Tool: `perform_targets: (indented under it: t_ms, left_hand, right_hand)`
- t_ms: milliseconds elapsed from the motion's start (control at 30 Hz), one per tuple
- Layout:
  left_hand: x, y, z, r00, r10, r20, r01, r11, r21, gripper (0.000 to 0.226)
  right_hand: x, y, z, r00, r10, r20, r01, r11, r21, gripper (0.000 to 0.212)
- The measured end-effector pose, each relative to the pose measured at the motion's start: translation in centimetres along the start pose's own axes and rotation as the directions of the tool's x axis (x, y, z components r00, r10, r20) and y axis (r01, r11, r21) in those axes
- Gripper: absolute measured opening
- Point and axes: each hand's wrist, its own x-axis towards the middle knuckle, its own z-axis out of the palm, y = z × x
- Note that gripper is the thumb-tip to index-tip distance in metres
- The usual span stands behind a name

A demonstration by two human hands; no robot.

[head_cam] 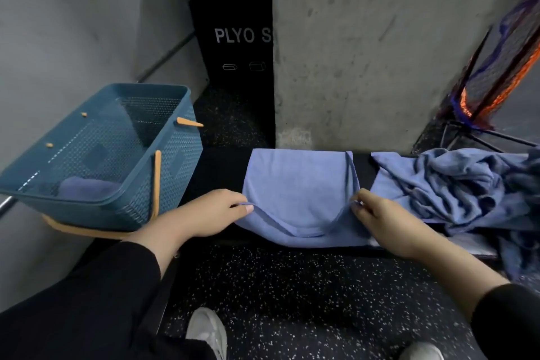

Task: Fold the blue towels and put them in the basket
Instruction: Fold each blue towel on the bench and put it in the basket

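Observation:
A blue towel lies spread on a low black bench, its near edge lifted and sagging in the middle. My left hand pinches the towel's near left corner. The near right corner is pinched by my right hand. At the left, a teal woven basket with orange handles rests tilted on the bench end; a folded blue towel lies inside it. A crumpled heap of blue towels sits on the bench at the right.
A concrete pillar stands right behind the bench. A black plyo box stands in the gap to its left. An orange and purple net on a metal frame leans at the far right. My shoes rest on speckled flooring.

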Motion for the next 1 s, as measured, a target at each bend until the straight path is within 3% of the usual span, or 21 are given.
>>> perform_targets:
  t_ms: [67, 133, 233, 300, 367, 467, 533, 667, 867, 1000]
  left_hand:
    - [0.7, 0.2, 0.4, 0.998, 0.018, 0.067, -0.02, 0.999, 0.037, 0.044]
    - [1.5, 0.0, 0.5, 0.999, 0.01, 0.043, -0.012, 0.998, 0.057, 0.045]
    - [2.8, -0.3, 0.6, 0.999, -0.035, -0.018, 0.037, 0.994, 0.1, 0.048]
    - [3.4, 0.2, 0.8, 0.998, -0.062, -0.023, 0.065, 0.984, 0.165, 0.057]
    - [4.1, 1.0, 1.1, 0.992, -0.083, -0.09, 0.101, 0.969, 0.227, 0.062]
    - [5.9, 2.1, 1.5, 0.964, 0.024, -0.263, 0.065, 0.945, 0.322, 0.033]
    - [7.3, 2.5, 2.3, 0.963, 0.095, -0.252, 0.013, 0.92, 0.393, 0.037]
    - [9.6, 2.6, 3.8, 0.98, 0.1, -0.171, -0.015, 0.897, 0.441, 0.05]
    - [12.4, 2.6, 3.8, 0.934, 0.132, -0.331, 0.036, 0.89, 0.455, 0.048]
    - [13.5, 1.9, 4.5, 0.971, 0.07, -0.228, 0.033, 0.907, 0.42, 0.061]
  right_hand:
    - [0.8, 0.3, -0.6, 1.0, 0.001, 0.0, -0.001, 1.0, 0.02, 0.016]
    - [1.6, 0.8, -1.2, 0.999, -0.003, 0.041, 0.003, 1.0, 0.01, 0.013]
    - [2.1, 1.6, -1.4, 0.958, -0.007, 0.286, 0.019, 0.999, -0.038, 0.015]
    - [2.4, 1.8, -1.4, 0.94, 0.01, 0.342, -0.004, 1.0, -0.016, 0.026]
    - [3.3, 2.1, -1.4, 0.972, 0.02, 0.232, -0.017, 1.0, -0.015, 0.026]
    - [5.5, 2.7, -0.7, 0.998, -0.016, -0.062, 0.012, 0.998, -0.057, 0.016]
    - [7.5, 3.4, 0.0, 0.982, -0.085, -0.17, 0.062, 0.989, -0.134, 0.019]
    - [11.1, 4.3, 0.7, 0.958, -0.013, -0.287, -0.069, 0.959, -0.275, 0.033]
    - [15.3, 5.7, 1.4, 0.931, 0.075, -0.358, -0.202, 0.922, -0.331, 0.023]
    - [17.1, 6.4, 1.3, 0.916, 0.07, -0.394, -0.218, 0.912, -0.346, 0.024]
